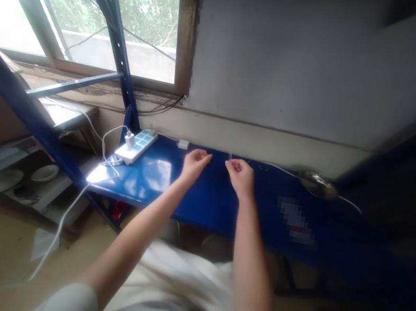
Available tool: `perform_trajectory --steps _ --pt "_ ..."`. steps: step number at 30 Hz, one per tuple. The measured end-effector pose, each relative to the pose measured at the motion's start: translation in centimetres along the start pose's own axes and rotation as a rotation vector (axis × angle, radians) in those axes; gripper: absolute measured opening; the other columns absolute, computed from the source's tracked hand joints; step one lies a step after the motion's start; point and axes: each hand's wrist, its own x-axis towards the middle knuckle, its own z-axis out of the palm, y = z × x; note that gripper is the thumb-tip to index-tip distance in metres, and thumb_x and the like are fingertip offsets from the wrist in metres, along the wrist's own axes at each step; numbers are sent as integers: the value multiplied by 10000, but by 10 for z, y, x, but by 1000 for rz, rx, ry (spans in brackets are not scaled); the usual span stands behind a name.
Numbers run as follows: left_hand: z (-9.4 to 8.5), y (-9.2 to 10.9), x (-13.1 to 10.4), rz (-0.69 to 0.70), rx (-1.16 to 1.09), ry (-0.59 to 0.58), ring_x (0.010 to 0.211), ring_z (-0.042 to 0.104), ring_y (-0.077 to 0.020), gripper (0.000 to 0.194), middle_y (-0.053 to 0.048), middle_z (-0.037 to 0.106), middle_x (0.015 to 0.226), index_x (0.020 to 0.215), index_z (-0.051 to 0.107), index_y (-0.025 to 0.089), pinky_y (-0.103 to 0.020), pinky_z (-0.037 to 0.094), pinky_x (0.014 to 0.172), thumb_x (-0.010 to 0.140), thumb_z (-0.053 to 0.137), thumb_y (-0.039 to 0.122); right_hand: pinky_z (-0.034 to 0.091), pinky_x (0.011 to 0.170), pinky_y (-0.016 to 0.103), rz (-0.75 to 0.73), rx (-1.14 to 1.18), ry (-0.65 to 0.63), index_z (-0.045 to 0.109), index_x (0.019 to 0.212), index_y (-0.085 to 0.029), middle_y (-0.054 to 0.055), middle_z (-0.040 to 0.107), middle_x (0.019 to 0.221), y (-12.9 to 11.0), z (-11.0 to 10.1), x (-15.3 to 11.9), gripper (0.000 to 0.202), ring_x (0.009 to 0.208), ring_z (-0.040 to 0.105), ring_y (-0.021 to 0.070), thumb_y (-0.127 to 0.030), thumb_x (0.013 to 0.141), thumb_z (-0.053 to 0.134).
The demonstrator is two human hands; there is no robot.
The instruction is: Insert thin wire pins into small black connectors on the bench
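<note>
Both of my hands are held over a glossy blue shelf (198, 210), a short gap apart. My left hand (195, 166) has its thumb and fingertips pressed together in a pinch; what is between them, if anything, is too small to make out. My right hand (242, 177) is pinched in the same way, its fingertips pointing toward the left hand. Something small and pale shows just behind the right fingertips, too faint to name. A small white block (183, 144) like a plug adapter lies behind my left hand. Tiny bits (264, 167) lie right of my right hand.
A white power strip (136, 147) with a white plug (129, 139) lies at the shelf's left end, its cords hanging down. A shiny metal dish (317, 185) stands at the back right. Blue rack posts (120, 49) rise at the left by the window. A wall closes the back.
</note>
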Motion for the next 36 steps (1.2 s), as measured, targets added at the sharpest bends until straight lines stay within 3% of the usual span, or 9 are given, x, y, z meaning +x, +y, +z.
perform_trajectory --steps 3,8,15,22,29,36 --pt "14 -13 9 51 119 -130 580 543 -100 252 -24 607 656 775 621 130 -214 410 558 654 684 342 465 644 288 37 -45 0 613 754 -144 68 657 707 7 -11 6 271 637 595 161 -409 699 600" --pt "27 -48 11 21 393 -226 559 530 -114 205 -31 609 641 740 646 119 -231 387 549 657 677 304 462 639 271 183 -248 -41 630 737 -143 65 669 694 31 -27 3 170 643 612 161 -304 681 624" --pt "50 -86 3 19 563 -252 617 556 -138 156 -42 643 694 759 668 142 -248 400 591 681 663 277 463 691 256 353 -397 -96 653 784 -147 86 697 798 72 -18 -9 147 752 646 181 -262 704 608" --pt "62 -100 0 27 697 -288 703 587 -161 183 -56 667 796 864 676 156 -257 426 646 731 624 271 435 666 239 385 -532 -103 669 814 -166 94 701 841 92 -9 -14 163 800 646 193 -275 739 574" --pt "62 -104 -4 95 897 -274 841 575 -204 196 -57 669 854 888 675 180 -315 398 760 761 589 302 416 632 235 401 -576 -123 661 846 -186 77 700 854 96 -4 -17 173 793 640 190 -298 762 560" --pt "60 -107 -4 51 1052 -312 947 533 -245 205 -81 664 931 859 681 180 -374 347 831 761 581 330 415 631 231 383 -607 -142 666 853 -192 75 697 851 102 1 -17 177 800 638 185 -299 769 552"
